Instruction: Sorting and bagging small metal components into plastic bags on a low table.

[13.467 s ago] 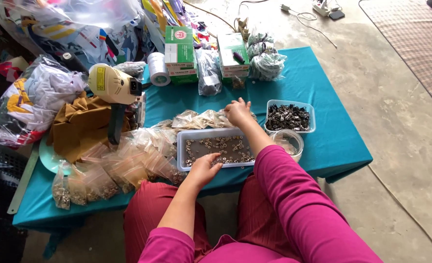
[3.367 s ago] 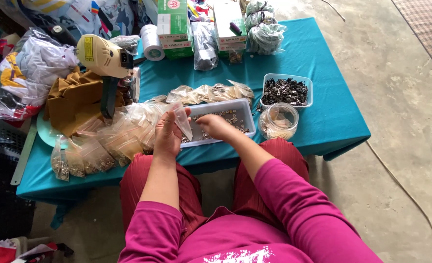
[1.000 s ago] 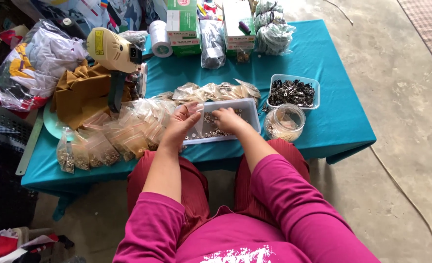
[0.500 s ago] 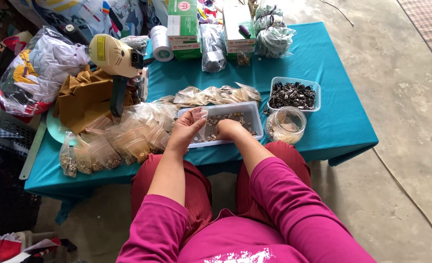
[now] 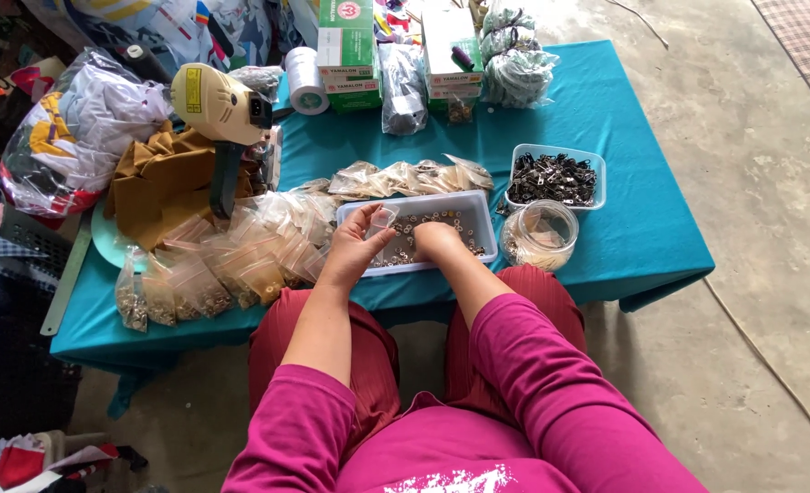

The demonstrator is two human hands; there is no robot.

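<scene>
L hand (image 5: 355, 251) grip pinching a small clear bag (image 5: 382, 219), held upright over the left end of the grey tray (image 5: 478, 215). R hand (image 5: 437, 239) down in the tray among small metal pieces (image 5: 423, 224), fingers curled; grip closed or not, can't tell. Tray sits on teal table (image 5: 624, 246), filled bags (image 5: 231, 265) just left, round jar (image 5: 540, 236) just right.

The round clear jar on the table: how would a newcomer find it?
Start at the teal-covered table, then its near right part. The round clear plastic jar stands right of the white rectangular tray and in front of the clear tub of dark clips. It alone is round.
</scene>
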